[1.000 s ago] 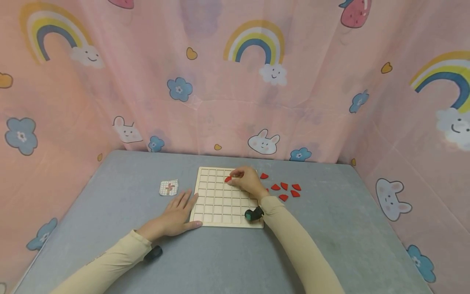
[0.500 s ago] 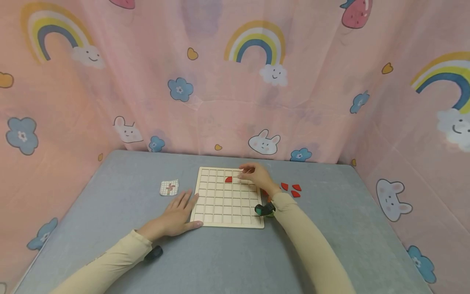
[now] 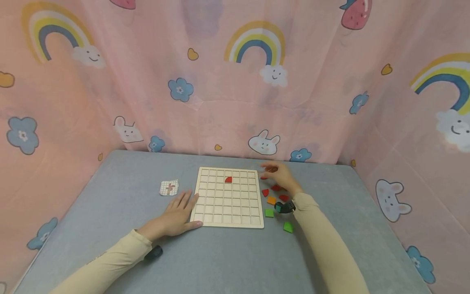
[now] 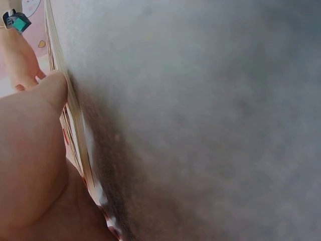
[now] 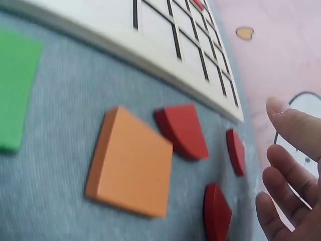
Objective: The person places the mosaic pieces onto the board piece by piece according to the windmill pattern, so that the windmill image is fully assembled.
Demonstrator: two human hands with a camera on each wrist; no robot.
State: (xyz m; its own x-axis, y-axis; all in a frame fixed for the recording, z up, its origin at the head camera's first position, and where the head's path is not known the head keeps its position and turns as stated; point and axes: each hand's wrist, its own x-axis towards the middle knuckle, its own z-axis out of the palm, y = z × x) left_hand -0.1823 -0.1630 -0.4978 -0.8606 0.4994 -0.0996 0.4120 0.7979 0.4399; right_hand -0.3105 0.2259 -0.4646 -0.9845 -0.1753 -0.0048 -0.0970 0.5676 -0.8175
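- Right hand [image 3: 280, 175]: thumb and fingers parted, nothing seen between them; poised at the far red piece [image 3: 263, 177], just beyond the board's right edge.
- Left hand [image 3: 176, 218]: spread flat, against the left edge of the grid board [image 3: 227, 209].
- Placed red piece [image 3: 229, 179]: within one cell, upper part of board; full seating cannot be confirmed.
- Risk: the far piece may skid under a pinch, being thin and flat.
- Risk: the wrist camera [image 3: 284, 207] may sweep the orange piece [image 3: 271, 200] or nearby red ones if the arm passes low.
- Risk: left-hand pressure slipping could shift the board and unsettle the placed piece.
- Edges: desk [image 3: 349, 216] ends closely behind the right hand, at the curtain [image 3: 315, 134]; a piece pushed outward has little margin.
- Room: widest toward the near side and right.
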